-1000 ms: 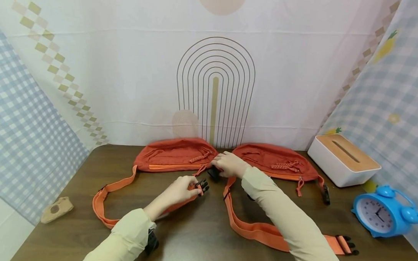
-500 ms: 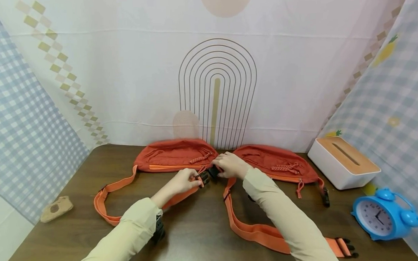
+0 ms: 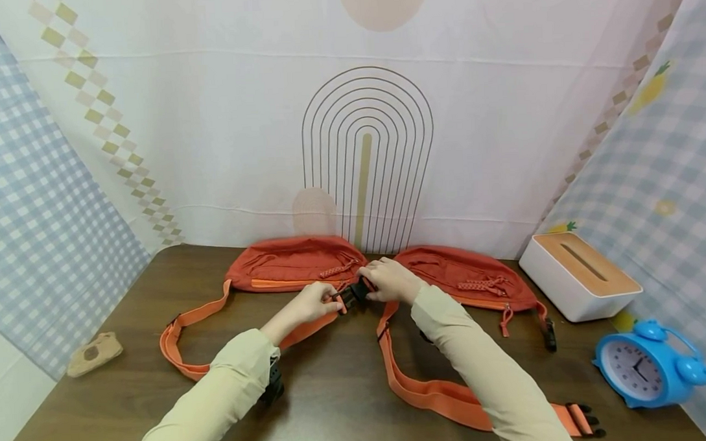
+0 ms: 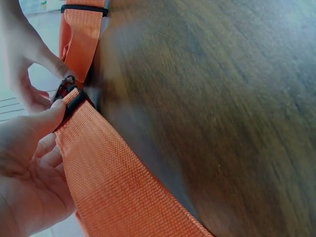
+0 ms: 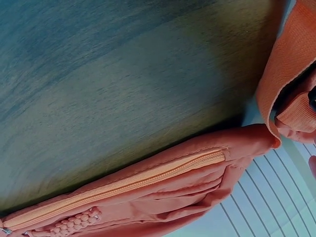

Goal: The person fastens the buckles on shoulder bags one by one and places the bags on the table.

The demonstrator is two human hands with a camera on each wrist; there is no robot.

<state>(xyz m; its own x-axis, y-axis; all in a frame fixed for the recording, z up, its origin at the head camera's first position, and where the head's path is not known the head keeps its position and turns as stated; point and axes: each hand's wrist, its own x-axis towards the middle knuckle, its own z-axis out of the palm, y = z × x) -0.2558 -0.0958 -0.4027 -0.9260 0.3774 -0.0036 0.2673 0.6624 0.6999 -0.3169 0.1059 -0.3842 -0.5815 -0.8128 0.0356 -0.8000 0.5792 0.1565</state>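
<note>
Two red waist bags lie side by side at the back of the table, the left bag (image 3: 296, 261) and the right bag (image 3: 466, 272). My left hand (image 3: 310, 304) pinches the pronged half of a black buckle (image 3: 347, 299), at the end of the left bag's orange strap (image 4: 108, 163). With my right hand (image 3: 390, 279) I grip the socket half (image 3: 361, 289) by the left bag's corner. The prongs meet the socket's mouth; how deep they sit I cannot tell. In the right wrist view, only a fingertip (image 5: 313, 165) shows at the edge, beside the buckle.
The right bag's orange strap (image 3: 420, 390) runs forward under my right forearm, ending in a pronged buckle half (image 3: 586, 420). Its socket half (image 3: 549, 335) hangs by the white tissue box (image 3: 583, 277). A blue alarm clock (image 3: 644, 363) stands front right, a small tan camera-shaped object (image 3: 95, 354) at left.
My left hand has moved up and to the right, bringing the pronged buckle half against the socket half. The right hand stays almost where it was.
</note>
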